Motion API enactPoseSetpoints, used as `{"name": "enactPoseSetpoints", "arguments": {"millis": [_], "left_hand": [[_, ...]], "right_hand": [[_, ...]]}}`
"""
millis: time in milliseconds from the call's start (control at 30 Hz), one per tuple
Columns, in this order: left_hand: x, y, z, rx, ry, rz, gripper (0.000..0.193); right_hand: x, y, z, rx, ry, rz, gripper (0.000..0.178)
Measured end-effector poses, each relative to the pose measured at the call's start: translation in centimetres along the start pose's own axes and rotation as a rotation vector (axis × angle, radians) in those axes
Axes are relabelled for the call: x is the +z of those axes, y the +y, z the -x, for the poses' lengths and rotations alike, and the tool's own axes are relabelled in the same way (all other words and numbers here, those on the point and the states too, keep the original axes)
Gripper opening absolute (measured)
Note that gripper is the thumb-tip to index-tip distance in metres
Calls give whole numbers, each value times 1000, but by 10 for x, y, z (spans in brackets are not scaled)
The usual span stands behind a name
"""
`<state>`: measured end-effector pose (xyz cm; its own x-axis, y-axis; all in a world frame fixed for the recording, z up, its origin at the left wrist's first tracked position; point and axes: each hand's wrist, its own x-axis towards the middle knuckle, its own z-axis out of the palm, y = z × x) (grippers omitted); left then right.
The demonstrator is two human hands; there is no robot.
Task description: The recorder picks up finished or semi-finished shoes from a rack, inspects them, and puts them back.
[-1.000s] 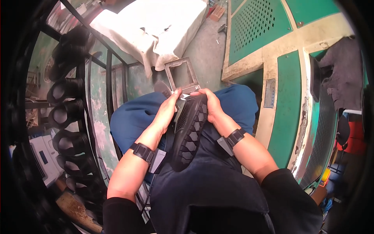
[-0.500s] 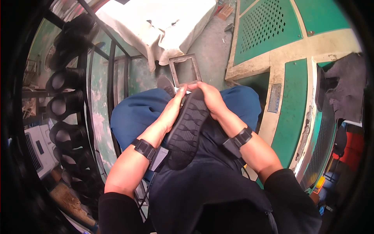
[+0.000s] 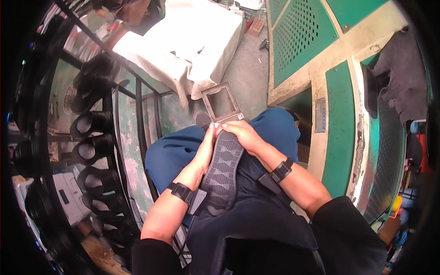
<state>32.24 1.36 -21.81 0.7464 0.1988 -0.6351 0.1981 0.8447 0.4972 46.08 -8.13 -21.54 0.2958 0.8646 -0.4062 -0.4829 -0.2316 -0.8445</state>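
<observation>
A black shoe (image 3: pixel 222 172) lies over my lap with its patterned sole facing up. Its far end is between my two hands. Along the left edge, my left hand (image 3: pixel 206 150) is closed on the shoe, the thumb up near its tip. My right hand (image 3: pixel 244 136) curls round the right side of that same end, with fingers bent over the rim. The fingertips of both hands nearly meet there. The shoe's upper is turned down and hidden, as are the fingers beneath it.
Several black shoes (image 3: pixel 94 149) hang on a dark metal rack at the left. Ahead stands a table draped in white cloth (image 3: pixel 183 36), with a square metal frame (image 3: pixel 206 101) before my knees. A green cabinet (image 3: pixel 339 128) rises at the right, a dark cloth (image 3: pixel 405 82) hanging beside it.
The view has shifted, so the shoe and hands sit slightly lower in it. The shoe's sole has tilted and shows its tread more fully. Both hands keep to its far end.
</observation>
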Motion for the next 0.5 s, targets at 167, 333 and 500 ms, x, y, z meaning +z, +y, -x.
{"name": "enactPoseSetpoints", "arguments": {"millis": [167, 333, 500], "left_hand": [[5, 11, -37, 57, 11, 69, 60], [6, -2, -25, 37, 74, 127, 42], [16, -2, 3, 115, 112, 93, 36]], "right_hand": [[-14, -1, -15, -119, -126, 143, 28], [1, 1, 1, -111, -80, -46, 29], [20, -5, 10, -272, -69, -12, 30]]}}
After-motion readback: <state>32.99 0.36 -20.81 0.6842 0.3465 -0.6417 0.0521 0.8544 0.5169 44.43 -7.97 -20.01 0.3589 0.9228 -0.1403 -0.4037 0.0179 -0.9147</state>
